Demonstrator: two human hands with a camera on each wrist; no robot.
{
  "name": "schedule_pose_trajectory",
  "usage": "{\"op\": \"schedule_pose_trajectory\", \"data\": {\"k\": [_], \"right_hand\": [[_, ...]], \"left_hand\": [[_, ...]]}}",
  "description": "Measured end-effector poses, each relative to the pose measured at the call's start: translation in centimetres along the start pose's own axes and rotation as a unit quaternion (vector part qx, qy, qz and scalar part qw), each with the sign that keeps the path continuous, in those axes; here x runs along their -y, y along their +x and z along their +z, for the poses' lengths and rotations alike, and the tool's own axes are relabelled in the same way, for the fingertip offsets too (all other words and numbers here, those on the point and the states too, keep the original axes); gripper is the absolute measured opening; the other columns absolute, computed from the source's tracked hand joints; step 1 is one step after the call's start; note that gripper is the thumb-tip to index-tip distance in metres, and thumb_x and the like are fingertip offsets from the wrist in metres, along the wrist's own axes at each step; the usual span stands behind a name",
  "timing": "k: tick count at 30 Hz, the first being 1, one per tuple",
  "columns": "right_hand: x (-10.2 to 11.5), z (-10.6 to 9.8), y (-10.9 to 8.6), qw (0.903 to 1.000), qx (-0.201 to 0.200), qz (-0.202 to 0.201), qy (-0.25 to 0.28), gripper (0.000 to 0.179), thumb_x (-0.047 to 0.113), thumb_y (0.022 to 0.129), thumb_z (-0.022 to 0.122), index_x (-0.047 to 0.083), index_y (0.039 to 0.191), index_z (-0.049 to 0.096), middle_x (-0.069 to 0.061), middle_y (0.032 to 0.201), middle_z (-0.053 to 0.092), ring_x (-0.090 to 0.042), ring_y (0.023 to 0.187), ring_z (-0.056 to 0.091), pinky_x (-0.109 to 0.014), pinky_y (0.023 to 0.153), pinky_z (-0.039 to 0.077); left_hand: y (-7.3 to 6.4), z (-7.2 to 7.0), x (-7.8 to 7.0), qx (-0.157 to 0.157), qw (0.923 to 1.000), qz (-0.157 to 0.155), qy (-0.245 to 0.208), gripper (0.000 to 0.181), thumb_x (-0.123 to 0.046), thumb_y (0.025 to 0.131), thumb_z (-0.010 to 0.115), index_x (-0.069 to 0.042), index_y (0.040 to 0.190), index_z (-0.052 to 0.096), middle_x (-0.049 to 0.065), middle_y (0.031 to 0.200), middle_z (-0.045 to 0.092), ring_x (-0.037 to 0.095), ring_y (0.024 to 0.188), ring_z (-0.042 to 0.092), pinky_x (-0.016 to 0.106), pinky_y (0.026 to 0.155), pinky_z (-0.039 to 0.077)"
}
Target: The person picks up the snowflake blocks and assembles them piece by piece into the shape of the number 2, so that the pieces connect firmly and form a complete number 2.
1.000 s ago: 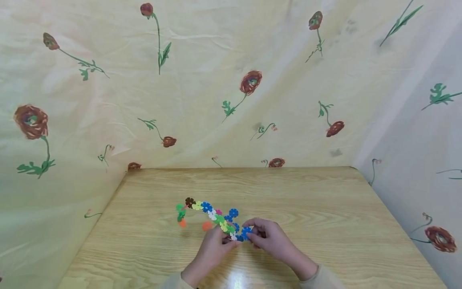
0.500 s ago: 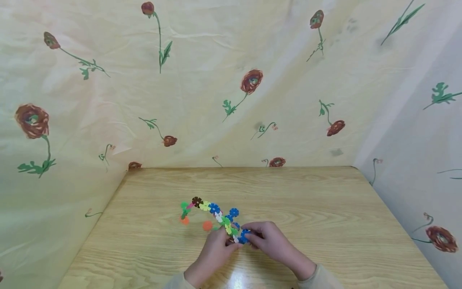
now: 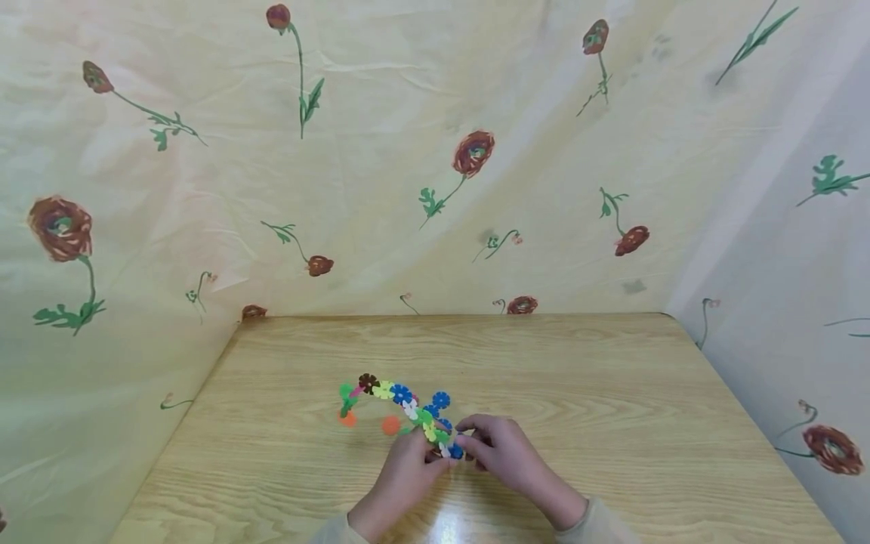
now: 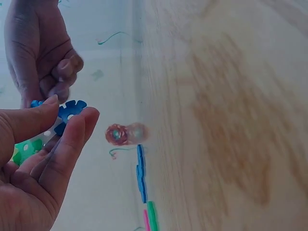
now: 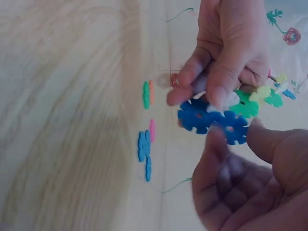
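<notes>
A curved chain of flower-shaped plastic snowflake discs (image 3: 401, 394) in blue, white, green, yellow, brown and pink rises from my hands toward the left. My left hand (image 3: 402, 467) grips its near end, with thumb and fingers at a white disc (image 5: 228, 101). Two blue discs, one a blue end disc (image 5: 196, 117) and the other a neighbouring blue disc (image 5: 236, 126), overlap at that end. The fingertips of my right hand (image 3: 506, 452) pinch the edge of the latter. In the left wrist view, a blue disc (image 4: 72, 111) shows between the left thumb and fingers.
Loose blue discs (image 3: 440, 400) lie on the wooden table (image 3: 584, 370) just beyond my hands. An orange disc (image 3: 390, 425) lies left of them, and a pink disc (image 5: 152, 130) is among them. Flower-printed cloth (image 3: 381, 151) walls the table's back and sides.
My right hand has brought its blue disc left and down against the chain's near end. The chain's far end has shifted slightly right. My left hand has barely moved.
</notes>
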State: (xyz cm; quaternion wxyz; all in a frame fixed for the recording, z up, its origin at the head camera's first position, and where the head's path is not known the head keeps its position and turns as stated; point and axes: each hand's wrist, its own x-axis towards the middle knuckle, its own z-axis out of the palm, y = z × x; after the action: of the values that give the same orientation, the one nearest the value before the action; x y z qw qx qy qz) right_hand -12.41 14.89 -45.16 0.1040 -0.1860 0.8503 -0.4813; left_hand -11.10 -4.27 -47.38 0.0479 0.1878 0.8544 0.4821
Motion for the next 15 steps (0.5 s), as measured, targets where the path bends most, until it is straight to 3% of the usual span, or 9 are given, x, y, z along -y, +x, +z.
{"op": "schedule_pose_trajectory", "data": {"k": [3, 7, 15], "right_hand": [[0.0, 0.5, 0.0, 0.9994, -0.013, 0.031, 0.006, 0.028, 0.028, 0.099, 0.059, 0.003, 0.097, 0.071, -0.004, 0.07, 0.063, -0.017, 0.054, 0.057, -0.026, 0.048, 0.047], [0.0, 1.1, 0.0, 0.9962, -0.005, 0.066, 0.056, 0.034, 0.031, 0.1, 0.056, 0.004, 0.084, 0.068, -0.003, 0.065, 0.062, -0.015, 0.051, 0.059, -0.028, 0.047, 0.05], [-0.8, 1.6, 0.2, 0.9793, 0.01, 0.075, 0.188, 0.031, 0.02, 0.101, 0.055, -0.007, 0.085, 0.061, -0.015, 0.071, 0.067, -0.02, 0.061, 0.067, -0.035, 0.057, 0.057]], "left_hand": [[0.0, 0.0, 0.0, -0.009, 0.9999, -0.003, 0.005, 0.022, -0.018, 0.087, 0.075, -0.011, 0.104, 0.064, -0.006, 0.093, 0.066, 0.003, 0.083, 0.06, 0.021, 0.069, 0.049], [0.0, 0.1, 0.0, -0.02, 0.9997, -0.006, 0.012, 0.022, -0.019, 0.086, 0.076, -0.011, 0.104, 0.065, -0.006, 0.09, 0.066, 0.002, 0.078, 0.056, 0.021, 0.066, 0.048], [-0.1, 0.3, -0.1, -0.045, 0.9989, -0.005, 0.012, 0.022, -0.015, 0.084, 0.077, -0.008, 0.102, 0.065, -0.005, 0.087, 0.067, 0.003, 0.076, 0.056, 0.021, 0.064, 0.048]]}}
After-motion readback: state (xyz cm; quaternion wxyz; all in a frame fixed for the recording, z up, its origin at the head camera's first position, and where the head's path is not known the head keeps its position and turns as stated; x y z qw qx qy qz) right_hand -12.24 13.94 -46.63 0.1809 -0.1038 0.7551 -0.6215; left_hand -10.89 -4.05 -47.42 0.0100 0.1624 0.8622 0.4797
